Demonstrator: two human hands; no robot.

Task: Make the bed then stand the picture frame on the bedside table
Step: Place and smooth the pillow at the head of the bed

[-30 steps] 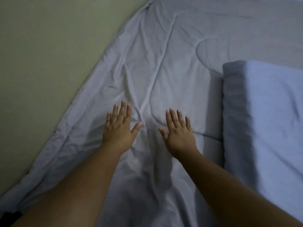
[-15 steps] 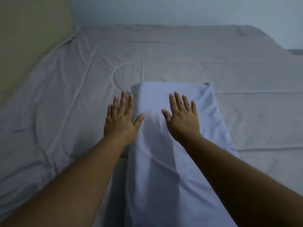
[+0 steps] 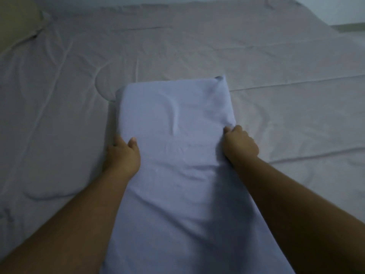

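Observation:
A long pale blue pillow (image 3: pixel 173 135) lies lengthwise on the bed, running from the bottom edge toward the middle. My left hand (image 3: pixel 122 155) grips its left side, thumb on top and fingers tucked under. My right hand (image 3: pixel 240 144) is closed on its right side, bunching the fabric. A grey quilted cover (image 3: pixel 197 46) is spread over the whole bed, with light wrinkles. No picture frame or bedside table is in view.
A yellowish wall (image 3: pixel 13 18) meets the bed at the far left corner. A pale wall (image 3: pixel 325 8) runs behind the bed's far edge. The room is dim.
The view swung from the bed's left edge to the pillow. Both hands were flat and spread over the pillow; now they have parted to its sides and closed on it.

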